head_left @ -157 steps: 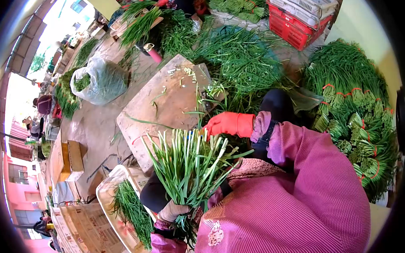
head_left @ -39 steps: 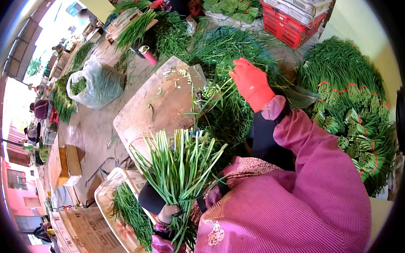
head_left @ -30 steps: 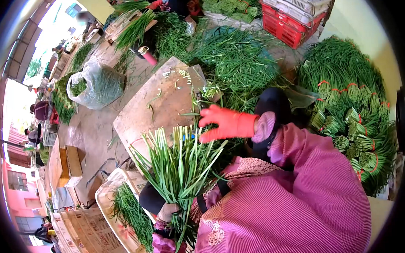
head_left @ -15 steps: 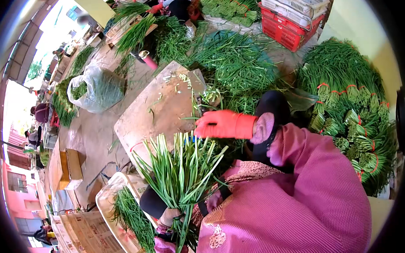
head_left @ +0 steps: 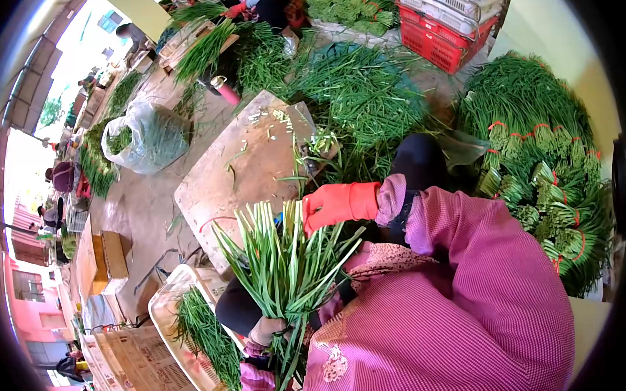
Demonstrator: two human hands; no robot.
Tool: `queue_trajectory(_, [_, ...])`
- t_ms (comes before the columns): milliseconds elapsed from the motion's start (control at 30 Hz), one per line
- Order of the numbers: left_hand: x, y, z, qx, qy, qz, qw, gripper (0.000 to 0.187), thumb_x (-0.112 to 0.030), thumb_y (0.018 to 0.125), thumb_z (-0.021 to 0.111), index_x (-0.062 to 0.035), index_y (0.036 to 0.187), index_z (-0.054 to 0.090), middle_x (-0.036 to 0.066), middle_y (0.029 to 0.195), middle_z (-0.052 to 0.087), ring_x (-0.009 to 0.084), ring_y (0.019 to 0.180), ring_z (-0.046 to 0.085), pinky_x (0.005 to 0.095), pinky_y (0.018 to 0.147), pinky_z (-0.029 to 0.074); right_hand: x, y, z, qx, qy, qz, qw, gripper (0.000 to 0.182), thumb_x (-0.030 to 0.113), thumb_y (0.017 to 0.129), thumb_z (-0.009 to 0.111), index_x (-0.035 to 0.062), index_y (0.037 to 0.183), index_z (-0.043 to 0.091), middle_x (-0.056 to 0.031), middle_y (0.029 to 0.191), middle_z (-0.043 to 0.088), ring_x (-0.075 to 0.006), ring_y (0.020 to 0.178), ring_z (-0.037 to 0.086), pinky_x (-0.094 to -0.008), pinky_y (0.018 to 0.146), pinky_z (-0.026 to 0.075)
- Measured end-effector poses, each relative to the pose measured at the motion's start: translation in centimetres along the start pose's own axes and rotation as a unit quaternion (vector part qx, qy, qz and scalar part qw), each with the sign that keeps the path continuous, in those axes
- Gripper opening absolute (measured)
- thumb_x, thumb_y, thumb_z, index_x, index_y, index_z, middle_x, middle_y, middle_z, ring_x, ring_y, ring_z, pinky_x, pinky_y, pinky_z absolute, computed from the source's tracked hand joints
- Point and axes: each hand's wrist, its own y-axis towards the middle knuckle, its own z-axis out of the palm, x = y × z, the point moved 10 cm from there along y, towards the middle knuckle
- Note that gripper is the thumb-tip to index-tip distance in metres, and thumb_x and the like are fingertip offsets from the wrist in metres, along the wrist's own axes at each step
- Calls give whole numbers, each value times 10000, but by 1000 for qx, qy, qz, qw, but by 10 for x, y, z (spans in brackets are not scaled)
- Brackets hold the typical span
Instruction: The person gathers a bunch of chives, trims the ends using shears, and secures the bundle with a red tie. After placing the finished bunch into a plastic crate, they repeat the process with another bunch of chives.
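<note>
The bunch of greens (head_left: 278,272) is held upright over the lap, its lower part clamped in the closed fingers of the left hand (head_left: 264,330); should that grip be loosened, stalks could slip out, since the top is fanned wide and no tie can be seen there. By the pale ends, the fingers of the right hand (head_left: 337,205) are curled together; whether a stalk is pinched between them cannot be told. If a stalk were tugged hard there, it might be snapped, or its neighbours dragged out of line. From left to right, there can be counted one carton (head_left: 114,261), one plastic bag (head_left: 160,149), one tray (head_left: 163,290) with greens in it, one pink flask (head_left: 227,93), one board (head_left: 222,171) strewn with cut bits too many to count, the one held bunch, and one large loose pile (head_left: 371,90). Farther right, white crates (head_left: 444,5) are stacked on red, their number unclear, and many tied bundles (head_left: 532,146) are heaped, too crowded to be counted.
</note>
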Motion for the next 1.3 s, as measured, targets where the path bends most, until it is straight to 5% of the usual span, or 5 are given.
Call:
queue_trajectory(267, [-3, -13, -2, -36, -8, 34, 999, 544, -372, 744, 780, 23, 1072, 601, 55, 761, 641, 125, 510, 574, 218, 438, 440, 4, -52, -140, -390, -376, -59, 838, 227, 312, 825, 642, 124, 921, 726, -74, 792, 685, -213, 725, 642, -344, 730, 522])
queue_trajectory(533, [-44, -4, 45, 90, -149, 54, 983, 623, -320, 785, 776, 80, 1196, 534, 106, 778, 667, 125, 495, 589, 225, 392, 411, -28, 17, 15, 151, 244, -75, 955, 199, 93, 846, 651, 19, 1031, 644, -69, 1040, 670, -133, 927, 619, -279, 840, 495])
queue_trajectory(667, [-47, -11, 51, 88, -179, 25, 980, 713, -363, 724, 808, 62, 1226, 532, 87, 824, 649, 108, 531, 545, 211, 429, 375, -3, -9, -66, -102, 327, -66, 937, 195, 149, 913, 553, -9, 970, 652, -75, 785, 669, -192, 816, 665, -318, 792, 529])
queue_trajectory(1000, [-18, 1, -1, -28, -13, 32, 999, 627, -393, 712, 815, 35, 1119, 605, 37, 789, 644, 93, 558, 571, 204, 450, 410, 7, -52, 17, 2, 128, 164, 978, 398, 390, 900, 633, 12, 1022, 655, -64, 614, 629, -139, 474, 598, -281, 520, 465])
queue_trajectory(1300, [-50, -13, 22, -56, -82, 47, 994, 454, -263, 728, 803, 15, 1035, 619, 52, 779, 652, 137, 603, 623, 251, 476, 485, 30, -85, -129, -388, -326, 111, 855, 208, 275, 846, 575, 93, 884, 669, -116, 758, 664, -309, 634, 635, -448, 625, 510])
